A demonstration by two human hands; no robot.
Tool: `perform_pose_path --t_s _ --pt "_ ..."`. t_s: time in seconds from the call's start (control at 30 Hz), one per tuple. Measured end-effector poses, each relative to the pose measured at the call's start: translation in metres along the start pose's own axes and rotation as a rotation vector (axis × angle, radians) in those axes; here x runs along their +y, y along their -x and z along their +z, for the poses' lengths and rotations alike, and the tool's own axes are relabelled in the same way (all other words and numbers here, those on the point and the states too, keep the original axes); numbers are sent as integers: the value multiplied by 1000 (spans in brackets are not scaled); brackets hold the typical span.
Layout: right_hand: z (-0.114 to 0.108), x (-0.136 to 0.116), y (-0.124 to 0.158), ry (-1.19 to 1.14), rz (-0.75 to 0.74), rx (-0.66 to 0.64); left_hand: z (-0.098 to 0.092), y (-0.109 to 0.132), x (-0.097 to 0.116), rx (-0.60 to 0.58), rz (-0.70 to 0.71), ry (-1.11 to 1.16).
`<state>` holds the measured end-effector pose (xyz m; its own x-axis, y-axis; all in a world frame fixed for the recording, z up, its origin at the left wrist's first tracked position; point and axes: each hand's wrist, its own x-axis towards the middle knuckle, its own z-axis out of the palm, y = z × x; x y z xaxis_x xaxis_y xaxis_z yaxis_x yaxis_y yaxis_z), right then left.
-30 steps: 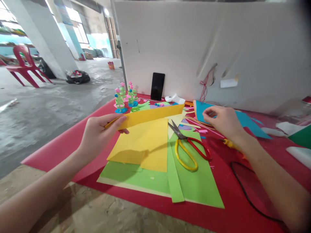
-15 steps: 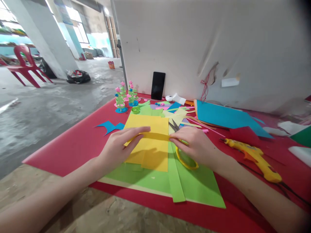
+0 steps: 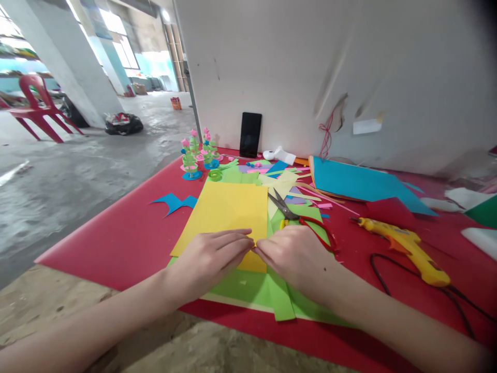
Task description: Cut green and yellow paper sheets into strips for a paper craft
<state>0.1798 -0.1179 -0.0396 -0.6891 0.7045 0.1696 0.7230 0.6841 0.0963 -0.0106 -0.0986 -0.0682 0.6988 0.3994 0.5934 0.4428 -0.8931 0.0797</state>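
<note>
My left hand (image 3: 212, 259) and my right hand (image 3: 295, 254) meet fingertip to fingertip over the lower part of a yellow paper sheet (image 3: 229, 207). Both are closed in a pinch on a yellow paper strip (image 3: 254, 245), of which only a tiny bit shows between the fingers. Beneath the yellow sheet lies green paper (image 3: 240, 287), with a long green strip (image 3: 283, 303) across it. Scissors (image 3: 285, 208) with red and yellow handles lie just beyond my right hand, which partly hides them.
A yellow hot glue gun (image 3: 407, 254) with a black cord lies on the right. Blue sheets (image 3: 357, 181), paper scraps (image 3: 281, 181) and a leaning phone (image 3: 250, 134) are toward the back. Small paper trees (image 3: 190, 161) and a blue scrap (image 3: 174, 203) are left on the red tabletop (image 3: 112, 233).
My hands have come together and nearer to me; the yellow strip stretched between them is now mostly hidden in the fingers. The scissors no longer hang by my right hand and lie on the table.
</note>
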Motion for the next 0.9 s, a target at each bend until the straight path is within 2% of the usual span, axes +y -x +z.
perform_pose_path --t_s 0.2,0.3,0.43,0.53,0.63,0.77,0.9 --pt "-2 0 0 -12 32 -15 3 -3 -5 -22 -78 25" --pt "-7 5 1 -2 57 -27 2 -4 -15 -17 -121 15" --pt "-19 19 0 8 158 -50 -5 -1 -37 13 -288 -75" --pt "-26 33 1 -30 222 11 -10 0 -51 -22 -403 -119" --pt "-29 43 2 -124 237 86 -12 -1 -54 -67 -440 -124" --pt "-32 54 5 -210 223 56 -12 -1 -57 -91 -442 -127" --pt "-37 64 8 -240 315 73 -15 0 -68 -69 -544 -122"
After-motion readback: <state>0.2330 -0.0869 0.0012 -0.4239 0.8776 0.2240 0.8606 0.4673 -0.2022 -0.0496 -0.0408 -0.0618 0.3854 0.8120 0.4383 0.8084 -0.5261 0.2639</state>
